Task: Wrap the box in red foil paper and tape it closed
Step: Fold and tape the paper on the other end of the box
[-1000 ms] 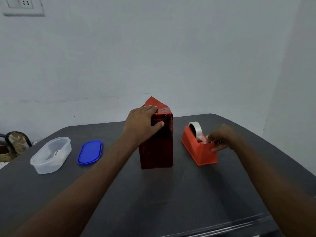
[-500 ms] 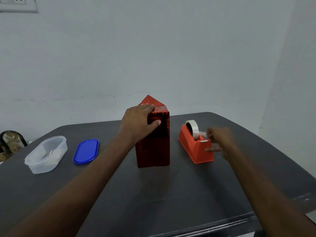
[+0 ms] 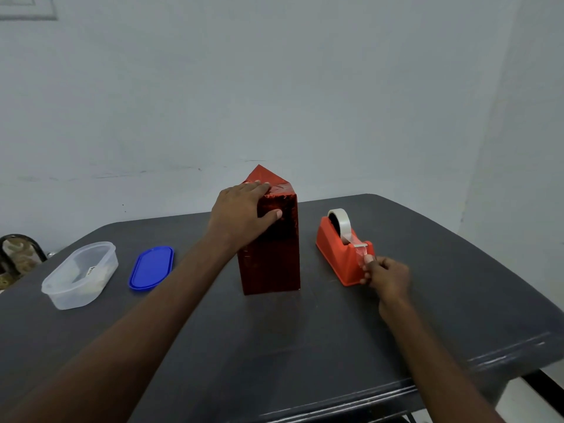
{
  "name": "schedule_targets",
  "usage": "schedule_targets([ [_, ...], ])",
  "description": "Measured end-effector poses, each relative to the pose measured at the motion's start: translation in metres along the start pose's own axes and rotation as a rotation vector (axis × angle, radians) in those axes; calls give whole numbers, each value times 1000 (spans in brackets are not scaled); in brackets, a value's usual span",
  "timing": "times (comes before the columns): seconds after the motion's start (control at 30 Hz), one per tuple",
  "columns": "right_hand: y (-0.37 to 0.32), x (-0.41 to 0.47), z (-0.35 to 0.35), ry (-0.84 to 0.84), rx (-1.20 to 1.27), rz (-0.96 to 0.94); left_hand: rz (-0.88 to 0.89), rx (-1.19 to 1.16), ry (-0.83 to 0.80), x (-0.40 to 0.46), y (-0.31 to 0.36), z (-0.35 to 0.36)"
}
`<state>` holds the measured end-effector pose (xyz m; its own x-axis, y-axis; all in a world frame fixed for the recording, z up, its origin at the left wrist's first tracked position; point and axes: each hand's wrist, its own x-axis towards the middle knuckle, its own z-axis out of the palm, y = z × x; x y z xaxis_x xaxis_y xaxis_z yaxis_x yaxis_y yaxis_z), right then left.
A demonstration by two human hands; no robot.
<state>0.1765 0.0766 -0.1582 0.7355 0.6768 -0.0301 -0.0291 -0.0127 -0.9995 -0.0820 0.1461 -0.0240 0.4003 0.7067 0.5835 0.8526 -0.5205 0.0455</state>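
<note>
In the head view, the box, wrapped in red foil paper, stands upright near the middle of the dark table, a little towards its far edge. The left hand grips its upper left corner: the fingers lie across the top, pressing down the folded foil, and the thumb is curled onto the front face. A triangular flap of foil stands up behind those fingers. To the right of the box, apart from it, sits the orange tape dispenser with its roll of clear tape. The right hand is at the dispenser's near end, thumb and fingers pinching the free end of the tape just below the cutter. Whether that strip is cut free cannot be told. Towards the table's left edge lie a clear plastic container and its blue lid; the container's contents are hard to make out. A dark object at the far left is cut off by the frame.
</note>
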Motion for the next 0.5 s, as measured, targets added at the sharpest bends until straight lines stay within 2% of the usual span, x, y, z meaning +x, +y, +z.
schedule_targets([
  [0.13, 6, -15, 16, 64, 206, 157, -6, 10, -2, 0, 2, -1],
  [0.2, 8, -24, 20, 90, 236, 177, -5, 6, -9, 0, 3, -1],
  [0.33, 3, -35, 16, 85, 259, 104, 0, 2, -17, 1, 2, -1],
  [0.5, -35, -36, 16, -78, 229, -73, 4, 16, -9, 0, 5, -1],
])
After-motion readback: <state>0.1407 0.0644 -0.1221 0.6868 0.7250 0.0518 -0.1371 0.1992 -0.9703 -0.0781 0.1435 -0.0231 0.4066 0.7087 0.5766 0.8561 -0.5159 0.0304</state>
